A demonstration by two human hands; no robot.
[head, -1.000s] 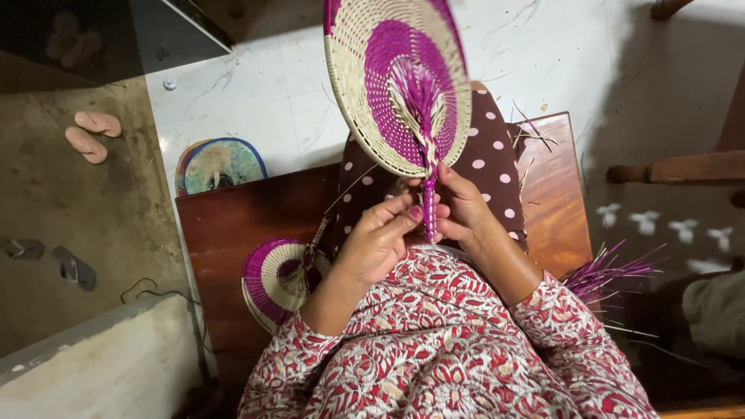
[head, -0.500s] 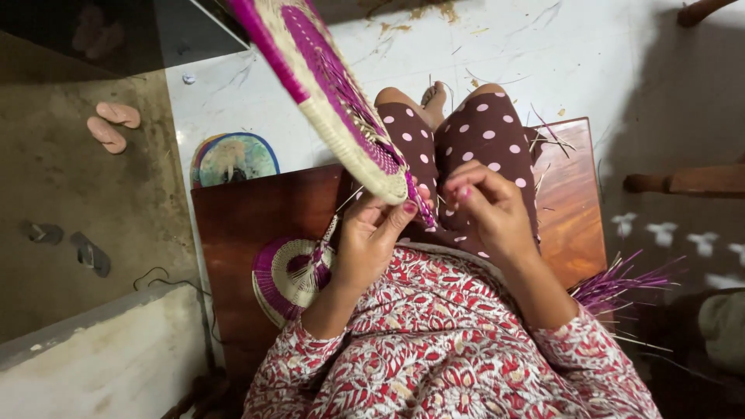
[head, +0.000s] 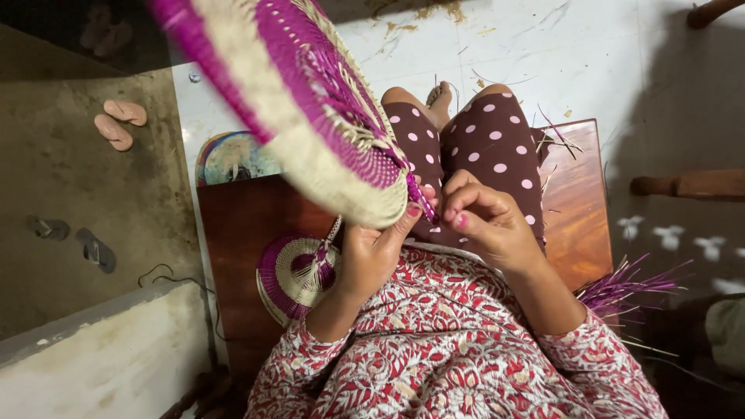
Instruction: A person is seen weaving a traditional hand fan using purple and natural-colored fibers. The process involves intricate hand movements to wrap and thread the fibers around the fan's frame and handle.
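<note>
A round woven hand fan in cream and purple tilts up and to the left in front of me, its face blurred. My left hand grips it from below where the blade meets the purple wrapped handle. My right hand is curled beside the handle, its fingertips pinched at the handle's end. Both hands are over my lap, above brown trousers with white dots.
A second, smaller cream and purple fan lies on the wooden bench at my left. Loose purple strips stick out at the right. A round printed fan lies on the white floor; sandals rest on the concrete.
The fan swung from upright and facing me to tilted left and closer to the camera. My right hand let go of the handle's side and now pinches at its end.
</note>
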